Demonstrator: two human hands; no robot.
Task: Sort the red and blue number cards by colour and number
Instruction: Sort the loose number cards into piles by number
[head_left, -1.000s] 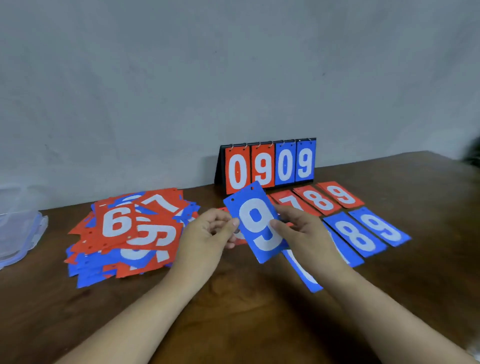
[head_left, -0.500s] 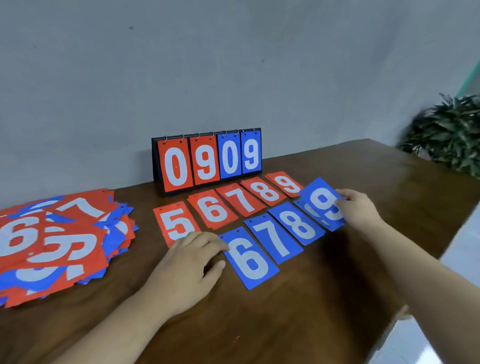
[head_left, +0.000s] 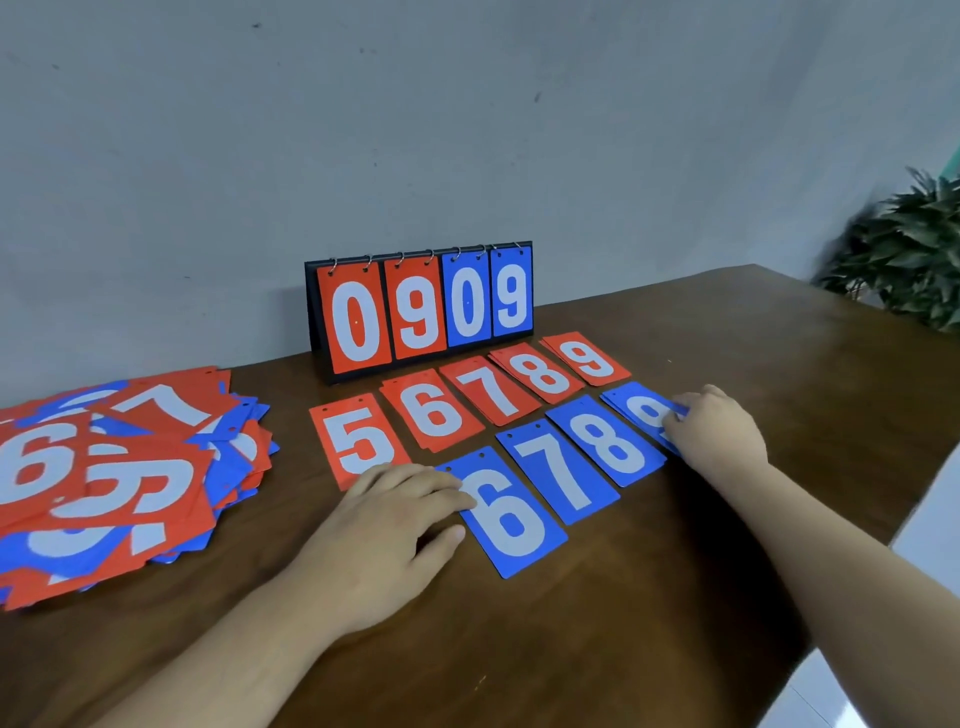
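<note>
Fingers (head_left: 680, 406) of right hand (head_left: 719, 436) on blue 9 card (head_left: 629, 401).

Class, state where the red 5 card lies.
Head view: the red 5 card lies left of the red 6 card, partly under the left hand.

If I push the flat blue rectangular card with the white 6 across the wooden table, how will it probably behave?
The blue 6 card lies flat with crisp edges, so it is probably thin, stiff plastic. On the glossy brown table it would likely slide easily, not roll. Being so thin, lifting it probably needs a finger under one edge.
</note>
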